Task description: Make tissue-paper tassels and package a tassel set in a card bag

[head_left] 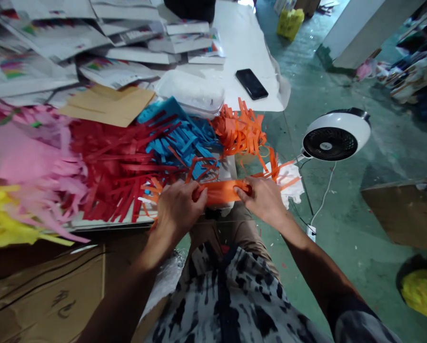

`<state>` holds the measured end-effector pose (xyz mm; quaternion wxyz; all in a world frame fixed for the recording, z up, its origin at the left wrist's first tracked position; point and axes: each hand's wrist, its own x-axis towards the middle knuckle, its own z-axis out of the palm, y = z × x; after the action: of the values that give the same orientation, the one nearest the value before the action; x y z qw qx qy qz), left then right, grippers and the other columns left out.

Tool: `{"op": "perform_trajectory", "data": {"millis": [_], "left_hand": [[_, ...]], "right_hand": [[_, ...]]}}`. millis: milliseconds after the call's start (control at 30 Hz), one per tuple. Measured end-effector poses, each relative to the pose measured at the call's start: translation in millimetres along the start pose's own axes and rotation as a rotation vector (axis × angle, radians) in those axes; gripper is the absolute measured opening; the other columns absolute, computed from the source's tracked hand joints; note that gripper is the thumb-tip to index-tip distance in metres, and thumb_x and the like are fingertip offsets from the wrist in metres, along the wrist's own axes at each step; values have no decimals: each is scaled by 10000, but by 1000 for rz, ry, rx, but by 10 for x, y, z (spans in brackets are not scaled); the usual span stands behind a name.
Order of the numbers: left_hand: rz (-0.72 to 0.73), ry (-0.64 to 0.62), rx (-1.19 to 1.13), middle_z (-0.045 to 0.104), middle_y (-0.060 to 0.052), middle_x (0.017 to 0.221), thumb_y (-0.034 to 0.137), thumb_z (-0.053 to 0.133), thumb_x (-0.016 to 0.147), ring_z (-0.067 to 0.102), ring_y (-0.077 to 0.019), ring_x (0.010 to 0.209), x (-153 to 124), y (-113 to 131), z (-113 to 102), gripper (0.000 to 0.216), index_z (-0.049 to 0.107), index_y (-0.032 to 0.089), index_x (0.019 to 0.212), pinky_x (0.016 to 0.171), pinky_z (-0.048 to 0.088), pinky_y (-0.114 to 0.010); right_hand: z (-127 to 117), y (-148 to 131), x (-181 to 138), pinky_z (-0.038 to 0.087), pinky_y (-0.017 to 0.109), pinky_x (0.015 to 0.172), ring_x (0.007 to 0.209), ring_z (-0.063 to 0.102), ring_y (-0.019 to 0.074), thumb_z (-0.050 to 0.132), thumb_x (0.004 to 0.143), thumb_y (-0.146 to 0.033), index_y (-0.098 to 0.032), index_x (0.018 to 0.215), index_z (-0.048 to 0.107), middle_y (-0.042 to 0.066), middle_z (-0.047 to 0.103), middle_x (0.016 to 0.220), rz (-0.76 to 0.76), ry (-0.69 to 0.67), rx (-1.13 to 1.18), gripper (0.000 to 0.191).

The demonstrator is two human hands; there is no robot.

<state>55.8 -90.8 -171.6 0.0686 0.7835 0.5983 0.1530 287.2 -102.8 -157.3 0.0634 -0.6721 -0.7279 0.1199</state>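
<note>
as left hand (179,207) and right hand (265,200) pinch orange strip (222,192) | both grips closed | carton (38,295) scrawl unreadable

Both ends of the orange strip (222,191) are sitting under the left hand (179,207) and right hand (265,197), with only its middle showing. The yellow fringe (6,224) and pink fringe (24,157) are running off the left edge, smeared by blur. Print on the sheets (56,33) is reading as colour smudges only. The right edge is cropping the yellow bag (423,293) and a co-worker's gloved hand (415,76).
</note>
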Motion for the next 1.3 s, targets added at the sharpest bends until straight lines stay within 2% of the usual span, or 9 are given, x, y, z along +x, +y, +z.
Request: {"op": "perform_trajectory", "data": {"millis": [233,333,433,667,800,1033,1133,1233,1300], "left_hand": [[74,87,139,681,-69,717,407,659,924,643,-266,733,33,37,-24,216,694,211,839,680,426,-377],[189,246,116,750,-126,1047,353,666,942,666,-326,1009,-33,141,-47,279,691,194,1170,887,485,-477],[427,210,25,711,-112,1315,332,606,1000,606,-324,1247,-154,269,0,394,627,215,1376,1137,393,-527],[502,10,-85,670,-93,1434,409,576,1022,582,-318,1341,-374,289,186,451,611,262,1447,1207,324,-558],[490,0,-107,661,-100,1452,394,586,1020,575,-329,1371,-401,282,188,435,627,268,1434,1214,310,-588],[421,137,-164,784,-29,1240,319,635,1003,711,-297,1194,-455,-240,-38,214,758,300,1177,1155,371,-610],[265,275,-95,820,-14,1071,341,626,1008,717,-286,1135,-440,-441,-240,183,777,268,935,1108,431,-585],[224,434,-59,800,-30,1008,332,671,980,696,-259,1064,-362,-307,-313,152,763,251,891,984,518,-501],[414,405,-124,785,-36,1016,315,703,959,687,-226,985,-290,-84,-242,106,763,237,998,920,556,-436]], "right_hand": [[-13,-8,34,366,338,621,702,685,255,608,976,-411,-216,784,678,73,729,710,-8,-20,-60,282],[-10,-17,49,388,341,637,720,693,258,609,973,-414,-216,792,690,80,741,734,-17,-27,-81,281],[-11,-34,34,420,365,673,740,686,271,593,983,-429,-208,847,704,98,747,765,-17,-14,-99,282],[-28,80,-317,411,562,994,1230,564,390,549,965,-220,-192,1286,672,169,685,1332,-134,418,-57,344],[141,155,-502,351,539,1148,1286,587,302,553,1014,-233,-266,1351,684,65,710,1376,-487,337,12,362],[217,363,-362,310,531,1188,1237,653,245,619,1037,-342,-308,1206,764,-6,775,1266,-506,307,84,225],[190,429,-269,299,516,1186,1225,653,228,648,1025,-371,-359,1142,780,-45,792,1213,-551,315,133,177],[199,433,-227,261,527,1202,1224,653,228,638,1034,-329,-369,1129,781,-50,796,1192,-583,332,127,176],[209,418,-228,246,531,1203,1220,655,228,622,1043,-302,-363,1129,778,-48,800,1175,-592,355,114,188]]}}
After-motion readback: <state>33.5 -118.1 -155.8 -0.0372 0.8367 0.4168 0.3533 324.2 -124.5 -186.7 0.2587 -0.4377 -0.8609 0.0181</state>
